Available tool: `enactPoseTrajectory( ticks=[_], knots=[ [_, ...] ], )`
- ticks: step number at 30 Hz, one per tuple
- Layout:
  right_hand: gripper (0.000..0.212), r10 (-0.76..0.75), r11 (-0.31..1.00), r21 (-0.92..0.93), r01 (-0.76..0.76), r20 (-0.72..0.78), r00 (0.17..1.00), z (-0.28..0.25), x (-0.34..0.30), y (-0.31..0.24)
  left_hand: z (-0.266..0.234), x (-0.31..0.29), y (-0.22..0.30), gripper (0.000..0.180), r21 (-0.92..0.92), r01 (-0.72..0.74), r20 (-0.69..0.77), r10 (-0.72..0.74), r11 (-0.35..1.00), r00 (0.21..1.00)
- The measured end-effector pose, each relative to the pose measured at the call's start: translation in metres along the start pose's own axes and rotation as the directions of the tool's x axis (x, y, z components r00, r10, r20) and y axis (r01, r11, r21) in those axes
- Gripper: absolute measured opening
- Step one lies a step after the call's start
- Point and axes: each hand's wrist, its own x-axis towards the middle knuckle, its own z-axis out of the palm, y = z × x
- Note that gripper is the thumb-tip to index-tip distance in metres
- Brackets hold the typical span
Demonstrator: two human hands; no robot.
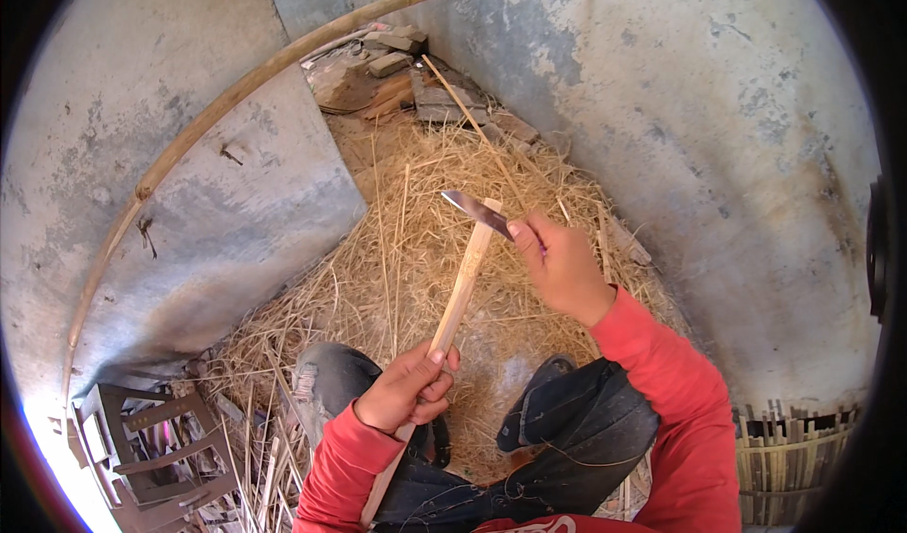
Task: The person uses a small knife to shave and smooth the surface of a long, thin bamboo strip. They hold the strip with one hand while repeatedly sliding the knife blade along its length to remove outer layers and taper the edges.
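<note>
My left hand [413, 386] is closed around the middle of a long, pale wooden strip [463, 285], perhaps split bamboo. The strip slants from beside my left thigh up and away to the right. In my right hand [564, 266] is a knife [480, 213], gripped with the thumb along its back. Its dark blade crosses the strip near the far end and appears to touch it; the pointed tip reaches past the strip on the left. Most of the knife's handle is hidden inside my fist.
Straw-like shavings [416, 212] cover the floor between grey walls. Bricks [444, 98] lie in the far corner. A long curved pole [203, 122] arches along the left wall. A dark wooden chair frame [161, 448] is at lower left, a slatted basket [794, 462] at lower right.
</note>
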Motion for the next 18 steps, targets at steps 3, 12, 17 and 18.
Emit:
enactPoseTrajectory(
  ticks=[3, 12, 17, 18],
  knots=[
    [0.038, -0.042, 0.993, -0.11, 0.048, 0.055, 0.998, 0.01, -0.01, 0.001, -0.001, 0.001, -0.004, 0.028, 0.024, -0.014, 0.0, 0.014, 1.0, 1.0],
    [0.042, -0.041, 0.996, 0.079, 0.029, 0.151, 0.988, 0.007, -0.011, -0.004, 0.0, 0.001, -0.003, 0.029, 0.094, -0.059, -0.011, 0.06, 0.994, 0.998],
    [0.044, 0.082, 0.939, 0.317, -0.135, 0.176, 0.981, -0.012, -0.007, -0.004, 0.001, 0.0, -0.006, 0.03, 0.105, -0.1, 0.0, 0.1, 0.989, 0.995],
    [0.044, 0.108, 0.917, 0.364, -0.16, 0.16, 0.981, -0.011, -0.007, -0.001, 0.001, -0.001, -0.006, 0.03, 0.095, -0.098, -0.013, 0.1, 0.991, 0.995]
  ],
)
